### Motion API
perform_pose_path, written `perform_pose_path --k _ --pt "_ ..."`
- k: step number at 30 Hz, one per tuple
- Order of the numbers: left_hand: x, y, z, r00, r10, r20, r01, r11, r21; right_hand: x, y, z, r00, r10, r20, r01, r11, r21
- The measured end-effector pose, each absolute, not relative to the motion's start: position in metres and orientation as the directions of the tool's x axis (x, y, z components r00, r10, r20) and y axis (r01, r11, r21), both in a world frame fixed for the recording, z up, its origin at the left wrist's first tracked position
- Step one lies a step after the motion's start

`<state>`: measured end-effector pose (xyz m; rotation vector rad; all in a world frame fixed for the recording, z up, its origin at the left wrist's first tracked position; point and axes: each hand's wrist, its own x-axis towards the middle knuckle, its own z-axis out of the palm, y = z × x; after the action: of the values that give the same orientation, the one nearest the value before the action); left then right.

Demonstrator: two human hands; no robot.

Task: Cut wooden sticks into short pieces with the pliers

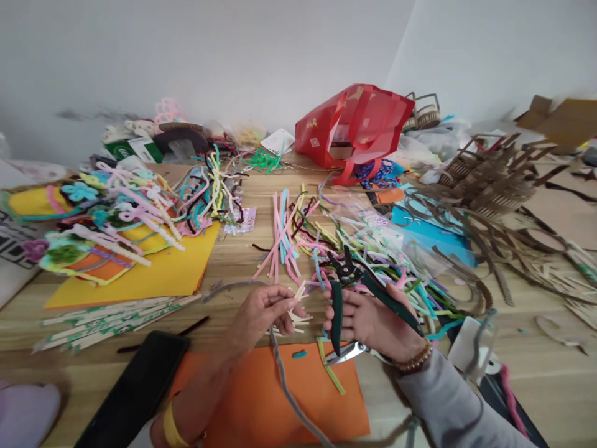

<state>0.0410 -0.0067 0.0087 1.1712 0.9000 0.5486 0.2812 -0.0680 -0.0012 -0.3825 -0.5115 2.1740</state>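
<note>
My left hand [268, 314] is closed, its thumb and fingers pinching short cream-coloured sticks [301, 292]. A grey pipe cleaner [284, 379] runs below this hand; whether the fingers also grip it is hidden. Palm up, my right hand [377, 320] holds green-handled wire cutters [338, 317], their handles spread and black jaws pointing away from me. Beneath it lie scissors [347, 353], partly covered by the hand. An orange sheet [252, 398] under both hands carries a yellow-green pipe cleaner piece [333, 373] and a small teal scrap [299, 354].
Loose coloured pipe cleaners [284, 227] spread ahead of my hands. Pipe-cleaner flowers [135, 211] lie on yellow sheets [186, 280] at left, near wrapped chopsticks [121, 317] and a black phone [140, 386]. A red bag [321, 127] stands behind; brown woven baskets [494, 180] are at right.
</note>
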Motion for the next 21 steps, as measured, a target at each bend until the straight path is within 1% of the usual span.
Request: perform_pose_path --k 4,7,9,11,15,21 --pt "0.043 -0.011 0.007 0.612 0.687 -0.393 -0.041 0.523 0.851 0.274 -0.072 0.005 -0.53 0.845 -0.068 -0.73 -0.496 -0.47" --pt "0.048 -0.015 0.006 0.648 0.632 -0.426 -0.06 0.599 0.799 0.27 -0.075 0.009 -0.462 0.885 -0.059 -0.781 -0.437 -0.447" --pt "0.052 -0.018 0.007 0.675 0.591 -0.442 -0.047 0.632 0.774 0.269 -0.076 0.011 -0.444 0.894 -0.06 -0.785 -0.421 -0.455" --pt "0.055 -0.021 0.009 0.691 0.563 -0.453 -0.021 0.642 0.767 0.269 -0.077 0.011 -0.439 0.896 -0.061 -0.772 -0.411 -0.484" --pt "0.057 -0.026 0.011 0.684 0.58 -0.443 -0.005 0.611 0.791 0.27 -0.078 0.01 -0.469 0.88 -0.072 -0.724 -0.43 -0.539" --pt "0.057 -0.027 0.002 0.662 0.606 -0.441 -0.012 0.597 0.802 0.27 -0.079 0.011 -0.506 0.858 -0.087 -0.696 -0.466 -0.546"
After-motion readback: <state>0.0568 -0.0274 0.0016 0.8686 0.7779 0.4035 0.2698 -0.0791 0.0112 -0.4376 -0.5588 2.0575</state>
